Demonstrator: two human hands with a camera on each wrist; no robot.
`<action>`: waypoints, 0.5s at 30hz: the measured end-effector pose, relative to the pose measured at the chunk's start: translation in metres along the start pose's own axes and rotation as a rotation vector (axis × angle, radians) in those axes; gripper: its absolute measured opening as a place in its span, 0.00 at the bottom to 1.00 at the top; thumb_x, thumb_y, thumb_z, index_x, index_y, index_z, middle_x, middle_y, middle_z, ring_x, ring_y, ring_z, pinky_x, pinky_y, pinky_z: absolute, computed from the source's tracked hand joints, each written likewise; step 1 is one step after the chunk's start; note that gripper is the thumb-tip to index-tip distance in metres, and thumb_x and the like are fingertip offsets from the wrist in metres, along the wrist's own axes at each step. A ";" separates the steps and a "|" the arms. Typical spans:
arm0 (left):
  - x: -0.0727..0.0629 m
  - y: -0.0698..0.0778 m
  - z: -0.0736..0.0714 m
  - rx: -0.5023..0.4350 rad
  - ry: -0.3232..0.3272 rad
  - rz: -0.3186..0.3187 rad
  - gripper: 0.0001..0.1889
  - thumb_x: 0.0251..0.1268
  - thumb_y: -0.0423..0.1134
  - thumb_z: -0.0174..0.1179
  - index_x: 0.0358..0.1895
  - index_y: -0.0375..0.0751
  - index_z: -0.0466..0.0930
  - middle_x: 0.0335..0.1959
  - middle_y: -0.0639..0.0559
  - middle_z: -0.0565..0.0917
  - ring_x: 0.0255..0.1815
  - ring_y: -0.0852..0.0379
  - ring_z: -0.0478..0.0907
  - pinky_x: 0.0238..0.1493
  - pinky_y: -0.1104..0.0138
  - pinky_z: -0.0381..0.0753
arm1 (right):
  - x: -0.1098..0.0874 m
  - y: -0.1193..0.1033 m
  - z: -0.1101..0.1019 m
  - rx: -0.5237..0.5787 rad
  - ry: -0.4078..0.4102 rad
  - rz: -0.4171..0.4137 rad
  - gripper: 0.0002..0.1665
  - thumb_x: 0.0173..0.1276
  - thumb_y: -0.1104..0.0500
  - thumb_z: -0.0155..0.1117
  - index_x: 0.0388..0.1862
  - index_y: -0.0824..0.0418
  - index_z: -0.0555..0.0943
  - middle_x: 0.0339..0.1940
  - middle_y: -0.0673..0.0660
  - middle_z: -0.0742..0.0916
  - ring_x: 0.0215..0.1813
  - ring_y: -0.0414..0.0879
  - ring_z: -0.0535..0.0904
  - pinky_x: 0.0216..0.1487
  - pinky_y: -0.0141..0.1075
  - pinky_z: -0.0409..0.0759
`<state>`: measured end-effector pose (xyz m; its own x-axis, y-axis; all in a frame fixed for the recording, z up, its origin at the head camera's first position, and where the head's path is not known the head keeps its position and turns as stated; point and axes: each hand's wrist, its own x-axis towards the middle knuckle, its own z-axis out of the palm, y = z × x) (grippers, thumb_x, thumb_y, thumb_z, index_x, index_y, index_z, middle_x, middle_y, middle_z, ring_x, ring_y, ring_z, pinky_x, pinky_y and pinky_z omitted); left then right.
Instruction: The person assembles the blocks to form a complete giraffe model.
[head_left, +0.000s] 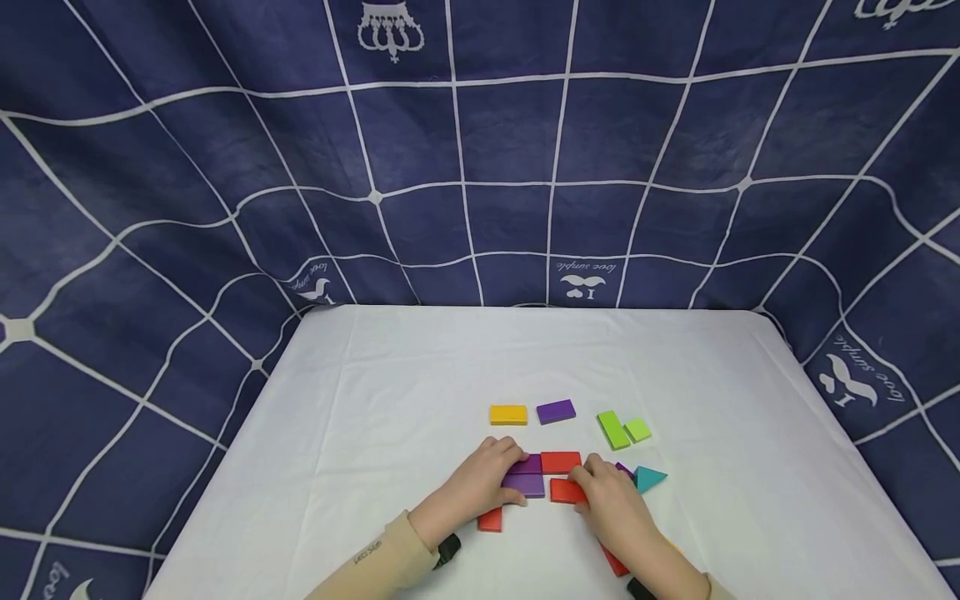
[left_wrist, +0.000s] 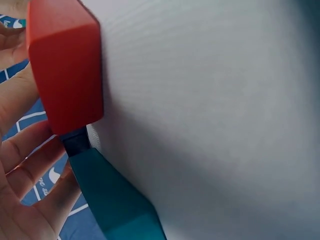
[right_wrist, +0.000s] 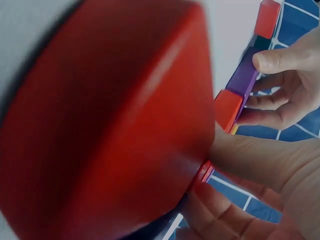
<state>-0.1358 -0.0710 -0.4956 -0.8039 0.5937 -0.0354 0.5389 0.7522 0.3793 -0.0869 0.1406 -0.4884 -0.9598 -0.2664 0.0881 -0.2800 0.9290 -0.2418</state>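
Two purple blocks point(head_left: 524, 486) lie side by side on the white cloth, and my left hand point(head_left: 487, 475) holds them between thumb and fingers. In the right wrist view, the left thumb presses a purple block point(right_wrist: 243, 74) from the near side. My right hand point(head_left: 615, 504) pinches a red block point(head_left: 565, 491) just right of the purple pair. Another red block point(head_left: 561, 462) lies behind it, touching a purple one. A red block point(head_left: 490, 521) sits below my left hand. Close in the left wrist view are a red block point(left_wrist: 70, 70) and a teal block point(left_wrist: 115, 195).
Farther back lie a yellow block point(head_left: 508, 415), a purple block point(head_left: 556, 412) and two green blocks point(head_left: 613, 430). A teal triangle point(head_left: 648, 478) sits right of my right hand. Another red block point(head_left: 613, 560) is partly under my right forearm. A dark checked curtain point(head_left: 502, 217) surrounds the table.
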 end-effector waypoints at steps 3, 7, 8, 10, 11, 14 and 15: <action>0.000 0.000 0.000 0.006 0.006 0.003 0.29 0.51 0.49 0.75 0.56 0.44 0.81 0.48 0.55 0.80 0.48 0.59 0.72 0.51 0.72 0.79 | 0.003 0.000 0.000 0.055 -0.026 0.022 0.22 0.45 0.62 0.83 0.40 0.58 0.84 0.31 0.50 0.76 0.31 0.40 0.71 0.36 0.34 0.81; -0.001 0.000 0.001 0.007 0.007 0.003 0.29 0.50 0.49 0.75 0.56 0.44 0.81 0.49 0.55 0.81 0.48 0.59 0.73 0.52 0.71 0.79 | 0.007 0.001 0.000 0.134 -0.078 0.079 0.28 0.45 0.59 0.83 0.47 0.60 0.82 0.37 0.53 0.77 0.34 0.42 0.74 0.40 0.38 0.85; 0.000 0.000 0.001 0.006 0.006 0.002 0.29 0.50 0.49 0.75 0.56 0.44 0.81 0.49 0.55 0.81 0.48 0.58 0.73 0.52 0.71 0.79 | 0.009 0.001 0.000 0.148 -0.086 0.088 0.31 0.45 0.58 0.84 0.49 0.61 0.81 0.39 0.54 0.78 0.36 0.43 0.76 0.42 0.40 0.86; 0.000 0.000 0.002 0.007 0.004 -0.001 0.29 0.50 0.50 0.75 0.56 0.44 0.81 0.49 0.55 0.81 0.48 0.58 0.73 0.53 0.71 0.79 | 0.011 0.003 0.000 0.166 -0.097 0.090 0.37 0.46 0.56 0.84 0.55 0.62 0.80 0.48 0.56 0.80 0.44 0.47 0.80 0.47 0.44 0.86; 0.000 0.000 0.002 0.009 0.003 -0.003 0.29 0.50 0.50 0.75 0.57 0.44 0.81 0.49 0.55 0.81 0.48 0.58 0.73 0.53 0.71 0.79 | 0.012 0.005 0.000 0.174 -0.104 0.087 0.40 0.46 0.55 0.84 0.58 0.62 0.79 0.53 0.57 0.80 0.48 0.50 0.80 0.50 0.46 0.86; 0.000 0.000 0.003 0.009 0.003 -0.006 0.29 0.50 0.50 0.75 0.57 0.44 0.81 0.50 0.56 0.81 0.48 0.59 0.73 0.53 0.70 0.79 | 0.016 0.008 0.000 0.205 -0.131 0.065 0.43 0.48 0.53 0.83 0.64 0.61 0.77 0.64 0.58 0.78 0.59 0.56 0.79 0.56 0.51 0.83; 0.000 0.000 0.003 0.009 0.003 -0.007 0.29 0.50 0.50 0.75 0.57 0.44 0.81 0.50 0.56 0.81 0.48 0.59 0.73 0.53 0.70 0.79 | 0.017 0.010 -0.001 0.218 -0.144 0.059 0.43 0.48 0.53 0.82 0.64 0.60 0.77 0.66 0.58 0.78 0.62 0.57 0.78 0.58 0.52 0.82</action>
<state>-0.1348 -0.0696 -0.4985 -0.8082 0.5878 -0.0354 0.5356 0.7587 0.3708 -0.1060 0.1450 -0.4887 -0.9628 -0.2619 -0.0671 -0.2059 0.8710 -0.4461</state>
